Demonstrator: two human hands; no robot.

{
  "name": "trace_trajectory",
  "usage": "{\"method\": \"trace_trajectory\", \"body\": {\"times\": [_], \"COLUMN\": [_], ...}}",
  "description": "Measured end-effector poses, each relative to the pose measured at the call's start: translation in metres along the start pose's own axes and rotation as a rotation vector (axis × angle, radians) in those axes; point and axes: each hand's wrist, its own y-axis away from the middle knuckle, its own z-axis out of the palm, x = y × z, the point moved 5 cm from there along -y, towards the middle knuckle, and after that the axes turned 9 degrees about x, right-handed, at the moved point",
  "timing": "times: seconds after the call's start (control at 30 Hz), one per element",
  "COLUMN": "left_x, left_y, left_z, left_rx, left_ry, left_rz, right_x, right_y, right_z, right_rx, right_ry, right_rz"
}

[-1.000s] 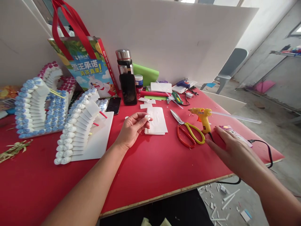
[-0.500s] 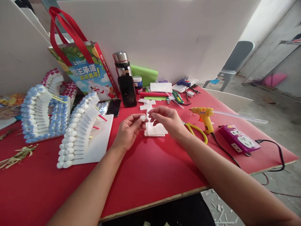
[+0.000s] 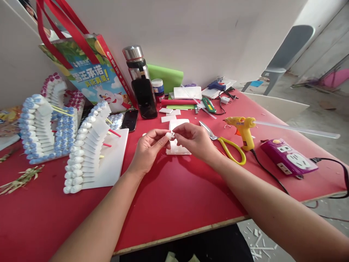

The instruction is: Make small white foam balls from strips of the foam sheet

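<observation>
My left hand (image 3: 148,147) pinches a small white rolled piece (image 3: 169,135), perhaps of paper or foam, between thumb and fingers. From the other side my right hand (image 3: 192,138) closes its fingertips on the same white piece, so the two hands meet there. Just below and behind them lies a stack of white sheets (image 3: 178,150) on the red table (image 3: 169,200). To the left stands a curved white model (image 3: 89,153) edged with white rolled pieces. Yellow-handled scissors (image 3: 231,147) rest right of my right hand.
A yellow glue gun (image 3: 242,131) with a clear stick and a purple power strip (image 3: 289,156) are on the right. At the back are a steel flask (image 3: 133,60), a phone (image 3: 144,98) and a colourful bag (image 3: 95,80). A blue-and-white model (image 3: 46,134) stands far left.
My right fingertips have come left onto the white piece, where they were slightly apart from it before. The view has shifted, and more of the scissors shows.
</observation>
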Motion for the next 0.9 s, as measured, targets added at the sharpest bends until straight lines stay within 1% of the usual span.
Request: {"method": "trace_trajectory", "body": {"times": [0.23,0.5,0.73,0.9], "left_x": [0.0005,-0.0006,-0.0019,-0.0032], "left_y": [0.0001,0.0007,-0.0002,0.0002], "left_z": [-0.0013,0.0,-0.0005,0.0], "left_rx": [-0.018,-0.021,-0.041,-0.055], "left_ry": [-0.04,-0.055,-0.057,-0.055], "left_rz": [0.009,0.01,0.007,-0.001], "right_x": [-0.0058,-0.007,-0.009,-0.0085], "right_y": [0.0034,0.0031,0.0029,0.0023], "right_z": [-0.0001,-0.001,-0.0008,-0.0008], "right_rx": [0.022,0.029,0.037,0.04], "right_ry": [0.096,0.169,0.18,0.207], "right_rz": [-0.082,-0.068,-0.107,-0.095]}}
